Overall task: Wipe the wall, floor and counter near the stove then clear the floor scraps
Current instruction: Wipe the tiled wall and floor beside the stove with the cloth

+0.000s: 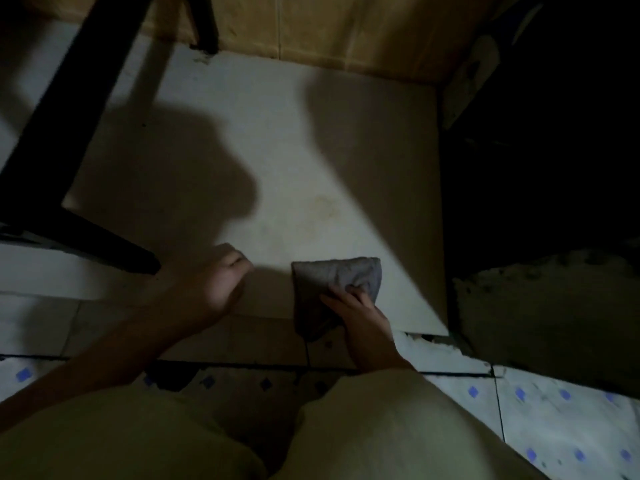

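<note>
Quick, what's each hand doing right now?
Left hand: rests on the floor tile, nothing seen in it; fingers too dim to tell.
Right hand: grip closed on the grey cloth.

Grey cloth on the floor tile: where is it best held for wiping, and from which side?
Grip the bunched near end of the grey cloth, coming from above on the person's side, as the right hand does. Its far part lies flat on the floor tile, free to wipe.

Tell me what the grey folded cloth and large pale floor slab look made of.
Grey folded cloth: soft woven or terry fabric, matte; it creases under the right hand. Large pale floor slab: probably glazed ceramic tile, smooth, straight-edged, faintly stained.
</note>
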### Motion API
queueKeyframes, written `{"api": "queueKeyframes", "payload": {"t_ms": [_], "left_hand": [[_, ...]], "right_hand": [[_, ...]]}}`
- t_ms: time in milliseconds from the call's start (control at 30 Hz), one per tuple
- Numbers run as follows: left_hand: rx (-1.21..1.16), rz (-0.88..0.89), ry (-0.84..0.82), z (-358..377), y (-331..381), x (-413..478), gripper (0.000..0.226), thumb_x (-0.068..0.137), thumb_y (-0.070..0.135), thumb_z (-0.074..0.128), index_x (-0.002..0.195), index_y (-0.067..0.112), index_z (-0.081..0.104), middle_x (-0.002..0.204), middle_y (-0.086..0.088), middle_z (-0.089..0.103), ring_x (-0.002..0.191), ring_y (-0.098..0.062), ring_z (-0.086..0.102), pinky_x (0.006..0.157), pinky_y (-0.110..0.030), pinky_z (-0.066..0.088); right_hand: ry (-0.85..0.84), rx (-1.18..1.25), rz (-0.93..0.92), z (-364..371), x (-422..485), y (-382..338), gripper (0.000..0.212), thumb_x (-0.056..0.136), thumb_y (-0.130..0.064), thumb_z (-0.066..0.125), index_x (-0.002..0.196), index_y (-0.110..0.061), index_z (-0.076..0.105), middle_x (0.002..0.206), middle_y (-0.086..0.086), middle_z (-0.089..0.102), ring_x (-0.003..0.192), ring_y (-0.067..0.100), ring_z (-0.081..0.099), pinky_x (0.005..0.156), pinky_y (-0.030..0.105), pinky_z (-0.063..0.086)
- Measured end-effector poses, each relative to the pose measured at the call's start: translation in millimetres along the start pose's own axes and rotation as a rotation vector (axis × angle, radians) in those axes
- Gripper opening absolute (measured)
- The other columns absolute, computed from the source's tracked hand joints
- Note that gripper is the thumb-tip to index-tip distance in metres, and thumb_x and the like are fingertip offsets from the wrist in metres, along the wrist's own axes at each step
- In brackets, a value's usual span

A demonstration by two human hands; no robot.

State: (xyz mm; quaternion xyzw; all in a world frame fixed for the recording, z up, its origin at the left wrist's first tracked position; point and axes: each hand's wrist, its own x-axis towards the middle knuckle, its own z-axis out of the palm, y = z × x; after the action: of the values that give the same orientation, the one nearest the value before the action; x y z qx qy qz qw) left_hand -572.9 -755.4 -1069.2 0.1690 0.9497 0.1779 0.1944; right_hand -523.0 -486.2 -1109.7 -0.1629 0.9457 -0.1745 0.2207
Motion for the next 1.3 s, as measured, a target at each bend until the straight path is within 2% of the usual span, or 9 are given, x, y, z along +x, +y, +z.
{"api": "queueKeyframes", "payload": {"t_ms": [233, 433, 500, 567, 700, 833, 967, 1133, 1300], "left_hand": [[-0.042, 0.037, -0.079, 6.2, 5.3, 4.9, 0.075, 0.078, 0.045, 0.022, 0.113, -0.007, 0.062, 0.115, -0.026, 0.056, 0.105, -0.037, 0.054, 0.093, -0.038, 0.040], [0.046, 0.061, -0.008, 6.8, 1.7, -14.0, 0.034, 0.095, 0.022, 0.043, 0.118, 0.002, 0.059, 0.117, -0.016, 0.055, 0.105, -0.033, 0.053, 0.089, -0.036, 0.043], [0.095, 0.074, 0.029, 8.6, 4.5, -26.7, 0.029, 0.093, 0.014, 0.051, 0.121, 0.007, 0.058, 0.119, -0.012, 0.056, 0.105, -0.029, 0.054, 0.083, -0.030, 0.041], [0.145, -0.028, -0.026, 7.6, -0.6, -44.9, 0.034, 0.096, 0.019, 0.047, 0.130, 0.016, 0.052, 0.128, -0.004, 0.053, 0.111, -0.022, 0.052, 0.083, -0.027, 0.038], [0.143, -0.272, -0.064, 2.8, -29.3, -109.0, 0.035, 0.098, 0.018, 0.044, 0.133, 0.014, 0.050, 0.134, -0.006, 0.049, 0.118, -0.022, 0.050, 0.094, -0.029, 0.040], [0.146, -0.421, 0.161, -11.5, -44.3, -182.6, 0.027, 0.085, 0.006, 0.054, 0.108, -0.002, 0.066, 0.103, -0.022, 0.065, 0.089, -0.037, 0.065, 0.078, -0.042, 0.055], [0.248, -0.563, 0.168, -20.8, -45.8, -233.7, 0.031, 0.066, -0.002, 0.073, 0.097, 0.001, 0.071, 0.091, -0.018, 0.069, 0.067, -0.031, 0.068, 0.056, -0.036, 0.059], [0.126, -0.696, 0.238, -8.3, -52.3, -268.8, 0.031, 0.087, 0.011, 0.062, 0.117, 0.014, 0.064, 0.117, -0.006, 0.065, 0.094, -0.019, 0.066, 0.080, -0.031, 0.055], [0.092, -0.769, 0.302, -0.8, -64.5, -284.0, 0.035, 0.096, 0.019, 0.046, 0.130, 0.022, 0.051, 0.129, 0.001, 0.055, 0.107, -0.017, 0.057, 0.089, -0.029, 0.048]], "right_hand": [[0.087, 0.057, 0.151, 6.0, -30.9, 34.1, 0.072, 0.073, 0.002, 0.057, 0.138, -0.025, 0.045, 0.150, 0.000, 0.037, 0.132, 0.033, 0.037, 0.088, 0.045, 0.052], [0.183, 0.072, 0.217, 10.0, -21.0, 16.1, 0.064, 0.067, 0.011, 0.065, 0.124, -0.019, 0.062, 0.135, 0.006, 0.056, 0.119, 0.039, 0.053, 0.074, 0.046, 0.057], [0.112, 0.039, 0.115, 9.2, -7.6, 3.7, 0.059, 0.076, 0.001, 0.066, 0.131, -0.017, 0.055, 0.144, 0.011, 0.045, 0.129, 0.039, 0.042, 0.093, 0.049, 0.048], [-0.069, 0.030, 0.036, 10.3, 7.3, -10.3, 0.053, 0.093, -0.014, 0.052, 0.143, -0.020, 0.036, 0.156, 0.007, 0.020, 0.143, 0.028, 0.019, 0.114, 0.038, 0.021], [-0.113, 0.038, -0.063, 16.9, 32.8, -55.5, 0.050, 0.098, -0.012, 0.037, 0.146, -0.025, 0.029, 0.158, -0.001, 0.013, 0.143, 0.025, 0.014, 0.115, 0.036, 0.014], [-0.200, 0.004, -0.154, 26.4, 51.3, -93.2, 0.051, 0.097, -0.011, 0.039, 0.145, -0.027, 0.031, 0.158, -0.003, 0.014, 0.142, 0.027, 0.016, 0.116, 0.040, 0.018], [-0.261, -0.086, -0.211, 31.3, 77.9, -116.9, 0.047, 0.100, -0.018, 0.039, 0.145, -0.028, 0.031, 0.157, -0.003, 0.020, 0.140, 0.029, 0.019, 0.117, 0.039, 0.016], [-0.296, -0.134, -0.323, 36.4, 90.2, -144.2, 0.046, 0.097, -0.026, 0.043, 0.142, -0.025, 0.036, 0.153, 0.003, 0.028, 0.139, 0.032, 0.021, 0.115, 0.041, 0.011], [-0.408, -0.147, -0.426, 32.9, 99.5, -181.6, 0.049, 0.095, -0.036, 0.038, 0.142, -0.021, 0.038, 0.152, 0.004, 0.030, 0.140, 0.026, 0.025, 0.117, 0.034, 0.009]]}}
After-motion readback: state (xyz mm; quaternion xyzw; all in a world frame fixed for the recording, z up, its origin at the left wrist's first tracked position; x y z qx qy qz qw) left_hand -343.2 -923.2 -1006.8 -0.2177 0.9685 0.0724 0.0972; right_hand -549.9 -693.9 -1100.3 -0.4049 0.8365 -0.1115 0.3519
